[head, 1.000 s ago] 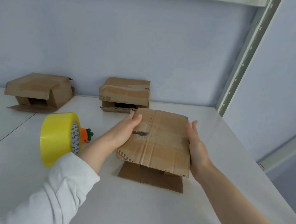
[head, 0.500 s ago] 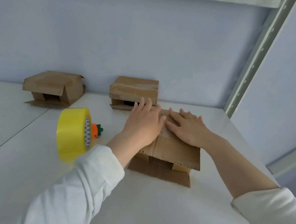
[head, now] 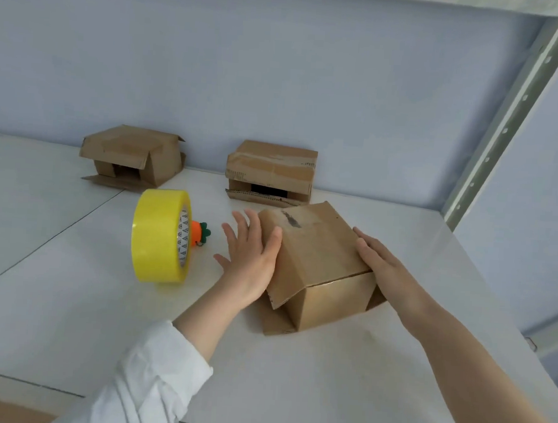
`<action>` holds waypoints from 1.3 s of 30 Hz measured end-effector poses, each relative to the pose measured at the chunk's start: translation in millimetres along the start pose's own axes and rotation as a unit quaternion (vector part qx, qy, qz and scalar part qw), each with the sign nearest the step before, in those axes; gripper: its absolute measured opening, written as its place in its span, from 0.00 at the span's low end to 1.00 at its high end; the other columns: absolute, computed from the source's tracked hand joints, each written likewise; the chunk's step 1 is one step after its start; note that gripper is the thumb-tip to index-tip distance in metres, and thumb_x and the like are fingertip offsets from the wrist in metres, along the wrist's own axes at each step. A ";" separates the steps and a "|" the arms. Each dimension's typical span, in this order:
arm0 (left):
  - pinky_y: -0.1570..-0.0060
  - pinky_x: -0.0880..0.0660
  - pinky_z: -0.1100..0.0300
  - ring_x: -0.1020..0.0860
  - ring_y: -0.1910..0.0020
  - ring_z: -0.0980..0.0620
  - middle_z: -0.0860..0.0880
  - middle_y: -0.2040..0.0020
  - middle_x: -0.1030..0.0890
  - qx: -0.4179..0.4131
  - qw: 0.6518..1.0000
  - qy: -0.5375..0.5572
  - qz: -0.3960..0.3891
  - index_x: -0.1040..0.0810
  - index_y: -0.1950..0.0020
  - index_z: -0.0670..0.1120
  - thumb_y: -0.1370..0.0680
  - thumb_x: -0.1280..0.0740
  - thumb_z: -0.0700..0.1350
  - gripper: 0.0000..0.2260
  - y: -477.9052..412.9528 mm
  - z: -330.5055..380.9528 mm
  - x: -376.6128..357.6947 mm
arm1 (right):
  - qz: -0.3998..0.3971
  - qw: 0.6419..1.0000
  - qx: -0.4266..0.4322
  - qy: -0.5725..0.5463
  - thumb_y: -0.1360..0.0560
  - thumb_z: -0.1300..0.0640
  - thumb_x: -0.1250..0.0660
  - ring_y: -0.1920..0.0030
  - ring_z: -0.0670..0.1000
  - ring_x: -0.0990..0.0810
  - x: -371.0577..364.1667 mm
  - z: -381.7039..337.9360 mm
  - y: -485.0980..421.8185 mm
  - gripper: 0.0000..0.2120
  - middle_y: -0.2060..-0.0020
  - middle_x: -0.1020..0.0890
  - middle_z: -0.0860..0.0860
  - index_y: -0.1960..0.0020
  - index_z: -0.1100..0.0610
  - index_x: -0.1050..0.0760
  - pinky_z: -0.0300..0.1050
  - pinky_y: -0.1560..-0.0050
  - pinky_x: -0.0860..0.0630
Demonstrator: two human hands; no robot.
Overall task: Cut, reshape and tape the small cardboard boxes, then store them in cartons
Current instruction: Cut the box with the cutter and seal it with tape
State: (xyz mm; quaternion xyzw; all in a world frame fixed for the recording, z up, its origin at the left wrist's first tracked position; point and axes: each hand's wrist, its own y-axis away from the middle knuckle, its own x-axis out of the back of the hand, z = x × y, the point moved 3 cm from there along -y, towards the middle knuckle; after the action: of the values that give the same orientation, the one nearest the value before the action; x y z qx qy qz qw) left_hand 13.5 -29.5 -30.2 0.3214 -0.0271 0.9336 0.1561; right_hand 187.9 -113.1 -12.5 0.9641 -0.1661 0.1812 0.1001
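Observation:
A small brown cardboard box (head: 320,256) stands on the white table (head: 293,375) between my hands, turned at an angle, with a loose flap hanging at its near left corner. My left hand (head: 252,258) lies flat against the box's left side, fingers spread and straight. Against the right side presses my right hand (head: 382,266), fingers straight along the top edge. A big roll of yellow tape (head: 158,236) stands on edge to the left of my left hand.
Two more small cardboard boxes, one at the back left (head: 130,156) and one at the back middle (head: 273,175), sit against the blue wall with flaps open. A small orange carrot-shaped object (head: 199,234) lies behind the tape roll. A metal shelf upright (head: 512,111) rises at right.
My hands were pressing down on top of the box; now they have slid to its two sides. The box has turned and stands taller.

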 end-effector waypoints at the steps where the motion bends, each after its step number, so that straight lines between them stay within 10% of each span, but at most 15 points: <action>1: 0.30 0.63 0.42 0.66 0.26 0.46 0.47 0.23 0.63 0.010 1.000 0.028 0.002 0.64 0.24 0.48 0.18 0.58 0.56 0.26 1.0 -0.2 -5.8 | 0.001 1.000 -0.004 -0.023 0.21 0.44 0.45 0.42 0.46 0.26 -2.6 0.8 1.5 0.19 0.37 0.27 0.42 0.30 0.40 0.36 0.44 0.52 0.24; 11: 0.31 0.36 0.51 0.27 0.36 0.49 0.49 0.37 0.23 0.041 0.959 0.273 -0.059 0.26 0.36 0.49 0.20 0.50 0.60 0.23 -1.6 -7.2 -5.3 | 0.056 0.998 0.013 0.001 0.22 0.41 0.46 0.32 0.50 0.31 -30.7 12.7 6.4 0.26 0.32 0.29 0.46 0.27 0.48 0.38 0.52 0.31 0.34; 16: 0.35 0.31 0.53 0.24 0.41 0.51 0.48 0.40 0.22 0.044 0.944 0.300 -0.133 0.29 0.33 0.45 0.20 0.44 0.58 0.22 -8.7 0.5 -3.4 | 0.060 0.998 -0.007 0.002 0.22 0.40 0.47 0.33 0.52 0.30 -38.0 13.6 3.4 0.26 0.32 0.28 0.48 0.27 0.51 0.37 0.53 0.33 0.33; 20: 0.32 0.35 0.53 0.31 0.33 0.47 0.43 0.30 0.32 0.006 0.995 0.050 -0.081 0.40 0.26 0.42 0.18 0.49 0.55 0.24 -8.5 18.9 10.2 | 0.047 0.996 -0.033 0.072 0.20 0.43 0.48 0.42 0.56 0.25 -34.1 -1.0 6.7 0.21 0.40 0.24 0.55 0.38 0.58 0.32 0.52 0.42 0.28; 23: 0.28 0.48 0.54 0.49 0.25 0.45 0.41 0.23 0.49 -0.112 0.980 -0.167 0.008 0.50 0.24 0.40 0.17 0.52 0.51 0.25 5.1 39.6 35.8 | 0.090 0.965 -0.051 0.240 0.22 0.40 0.48 0.25 0.62 0.53 -19.9 -19.9 10.1 0.31 0.26 0.44 0.58 0.29 0.61 0.43 0.59 0.28 0.46; 26: 0.31 0.45 0.57 0.48 0.24 0.51 0.47 0.24 0.44 -0.227 0.947 -0.187 0.132 0.39 0.26 0.45 0.18 0.48 0.50 0.21 13.8 40.2 100.4 | 0.201 0.945 0.097 0.239 0.22 0.42 0.46 0.25 0.53 0.67 -23.1 -70.9 27.0 0.34 0.23 0.52 0.50 0.24 0.59 0.50 0.54 0.27 0.54; 30: 0.35 0.38 0.58 0.33 0.32 0.51 0.49 0.31 0.29 -0.188 0.943 -0.252 0.105 0.28 0.33 0.48 0.19 0.45 0.52 0.18 -2.0 -15.7 150.6 | 0.128 0.946 0.211 0.209 0.21 0.46 0.43 0.25 0.47 0.49 -82.6 -128.3 25.4 0.24 0.25 0.41 0.44 0.27 0.49 0.39 0.40 0.33 0.46; 39: 0.48 0.31 0.61 0.25 0.48 0.57 0.57 0.51 0.23 -0.440 0.880 -0.046 0.173 0.20 0.51 0.54 0.24 0.38 0.57 0.10 60.3 -63.3 150.5 | -0.148 0.967 0.063 0.197 0.23 0.45 0.39 0.37 0.46 0.26 -172.9 -125.8 -16.8 0.20 0.36 0.24 0.46 0.33 0.51 0.29 0.45 0.34 0.31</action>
State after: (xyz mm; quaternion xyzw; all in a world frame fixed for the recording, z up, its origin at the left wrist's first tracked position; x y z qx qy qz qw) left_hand -154.6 -35.9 14.3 0.2527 -0.4970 0.8220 0.1156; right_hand 2.1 -16.6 34.1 0.9277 0.0138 0.3607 0.0951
